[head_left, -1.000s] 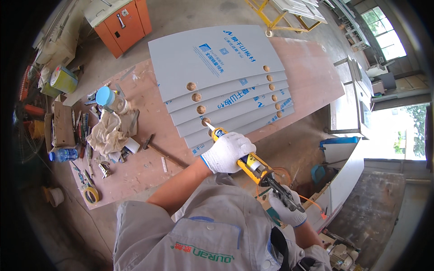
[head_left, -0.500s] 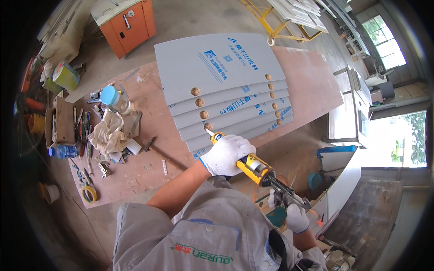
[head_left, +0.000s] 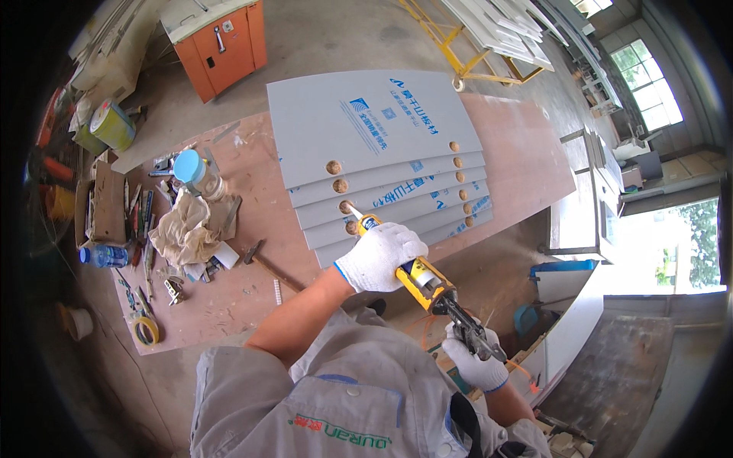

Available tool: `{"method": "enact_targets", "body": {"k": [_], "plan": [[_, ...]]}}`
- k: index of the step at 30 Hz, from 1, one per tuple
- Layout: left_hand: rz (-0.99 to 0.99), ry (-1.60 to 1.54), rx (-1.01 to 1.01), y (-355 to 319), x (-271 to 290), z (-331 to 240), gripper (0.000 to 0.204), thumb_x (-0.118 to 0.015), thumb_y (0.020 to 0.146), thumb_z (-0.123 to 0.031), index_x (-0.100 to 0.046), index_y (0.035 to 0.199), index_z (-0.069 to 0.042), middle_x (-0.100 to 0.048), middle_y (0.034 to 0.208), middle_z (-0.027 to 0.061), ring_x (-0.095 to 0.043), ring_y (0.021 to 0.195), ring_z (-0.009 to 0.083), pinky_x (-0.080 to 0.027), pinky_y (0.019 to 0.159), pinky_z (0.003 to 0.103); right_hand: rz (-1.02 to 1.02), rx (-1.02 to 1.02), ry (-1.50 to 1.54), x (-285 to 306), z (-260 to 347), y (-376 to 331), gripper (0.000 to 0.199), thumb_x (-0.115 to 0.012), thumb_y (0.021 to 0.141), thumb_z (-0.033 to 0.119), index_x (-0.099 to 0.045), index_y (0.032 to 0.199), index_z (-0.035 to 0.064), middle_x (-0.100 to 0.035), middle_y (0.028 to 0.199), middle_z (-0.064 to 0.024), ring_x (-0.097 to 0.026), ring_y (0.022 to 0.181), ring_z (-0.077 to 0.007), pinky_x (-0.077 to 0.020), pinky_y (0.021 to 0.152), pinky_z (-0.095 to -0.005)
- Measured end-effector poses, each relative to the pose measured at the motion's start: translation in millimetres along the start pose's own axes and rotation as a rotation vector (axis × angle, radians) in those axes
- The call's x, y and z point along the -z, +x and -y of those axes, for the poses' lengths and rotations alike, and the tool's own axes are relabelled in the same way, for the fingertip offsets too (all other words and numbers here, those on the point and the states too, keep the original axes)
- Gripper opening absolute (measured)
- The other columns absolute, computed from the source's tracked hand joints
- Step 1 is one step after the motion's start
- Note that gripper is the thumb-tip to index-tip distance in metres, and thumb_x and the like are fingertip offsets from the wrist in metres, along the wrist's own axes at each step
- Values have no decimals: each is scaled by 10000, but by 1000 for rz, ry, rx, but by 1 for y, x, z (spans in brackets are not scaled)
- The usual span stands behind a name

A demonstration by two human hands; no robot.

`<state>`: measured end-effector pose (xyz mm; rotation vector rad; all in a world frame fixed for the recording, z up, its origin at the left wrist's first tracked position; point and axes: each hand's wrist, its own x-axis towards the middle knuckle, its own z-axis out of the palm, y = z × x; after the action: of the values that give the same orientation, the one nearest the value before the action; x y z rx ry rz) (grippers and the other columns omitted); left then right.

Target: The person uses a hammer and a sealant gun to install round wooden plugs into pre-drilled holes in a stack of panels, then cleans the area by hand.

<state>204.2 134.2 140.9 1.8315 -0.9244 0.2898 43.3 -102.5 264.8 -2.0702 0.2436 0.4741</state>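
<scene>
A yellow caulking gun (head_left: 424, 282) lies slantwise across my front, its nozzle pointing up and left. My left hand (head_left: 380, 258), in a white knitted glove, is wrapped round the front of its barrel. At the rear, my right hand (head_left: 479, 365), gloved alike, is closed about the dark handle. The nozzle tip reaches a round hole (head_left: 344, 207) in the left row, third from the top. These holes sit near the front edges of several grey boards (head_left: 321, 114), fanned in a stepped stack with blue print. My left glove covers part of the lower boards.
The stack rests on a reddish worktable (head_left: 527, 145). On its left lie a hammer (head_left: 263, 267), a crumpled cloth (head_left: 185, 229), a blue-lidded jar (head_left: 197, 172), a tape roll (head_left: 145, 330) and loose tools. An orange cabinet (head_left: 221, 57) stands beyond; a yellow rack (head_left: 466, 53) holds panels.
The nozzle tip has shifted from the fourth hole of the left row up to the third. Both hands keep hold of the caulking gun. The view has tilted slightly.
</scene>
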Motion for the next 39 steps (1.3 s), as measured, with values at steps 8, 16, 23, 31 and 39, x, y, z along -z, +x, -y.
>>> {"method": "enact_targets", "body": {"k": [8,16,23,31,39], "plan": [[-2,7,52,1,9,-4,483,-826,591,-103,-673,1047,-148,-713,994,83,-701,934,344,-552,860,457,214,22,515,16,6,5,369,-564,977,56,-581,1331,-46,-686,1068,-64,-651,884,-122,-540,794,-279],[9,93,-7,17,26,-10,498,-818,605,-79,-667,1073,-159,-706,1019,78,-693,979,328,-543,892,464,147,100,354,10,5,9,451,-736,903,151,-614,1296,-33,-697,1013,-28,-659,907,-97,-541,851,-270],[-37,95,-2,15,27,20,486,-818,614,-82,-648,1063,-158,-706,998,79,-697,955,338,-544,895,457,83,88,53,1,15,37,295,-773,894,76,-652,1147,-15,-687,925,-8,-643,839,-89,-535,771,-281],[-50,57,59,17,37,9,393,-798,649,-115,-657,1015,-145,-686,942,85,-682,916,345,-540,858,459,166,47,558,6,35,32,359,-640,1017,205,-620,1272,-48,-697,1009,-71,-655,851,-107,-541,790,-270],[-84,117,0,28,52,-3,394,-803,649,-117,-654,1012,-142,-689,955,85,-682,927,346,-537,856,462,68,-148,650,7,33,35,281,-514,1038,50,-626,1264,-74,-706,1020,-114,-676,861,-156,-563,807,-274]]}}
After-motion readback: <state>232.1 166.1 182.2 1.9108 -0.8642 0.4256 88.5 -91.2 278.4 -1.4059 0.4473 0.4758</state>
